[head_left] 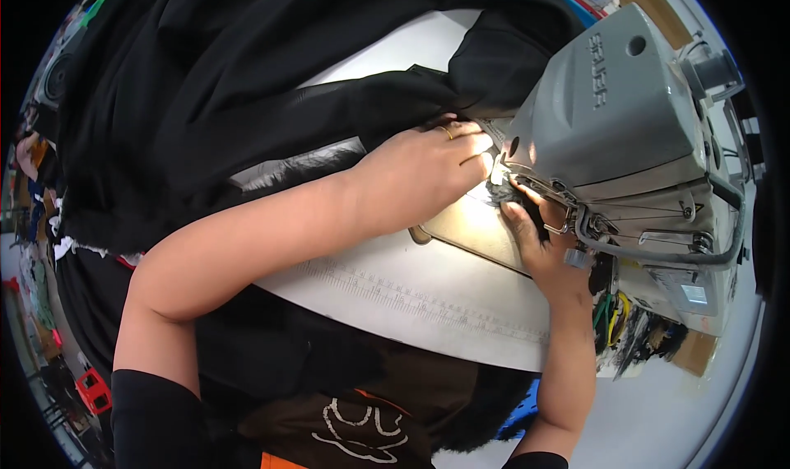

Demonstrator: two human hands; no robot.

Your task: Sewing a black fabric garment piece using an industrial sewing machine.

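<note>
A grey sewing machine [613,107] stands at the right, its needle area lit brightly. Just left of the presser foot is my left hand [428,169], a ring on one finger. Its fingers are curled and pressed together on the black fabric [395,99], their tips partly hidden. My right hand [539,243] reaches in beneath the machine head from the near side. Between its thumb and fingers it pinches a small dark, fuzzy edge of fabric [502,193] in front of the needle. The needle itself is hard to make out.
The large black fabric spreads over the left and far side of the white table [444,284], which has a ruler scale along its near edge. Black lint, green and yellow cords [613,317] and a cardboard piece [695,352] lie at the right. A red object [93,391] is low at left.
</note>
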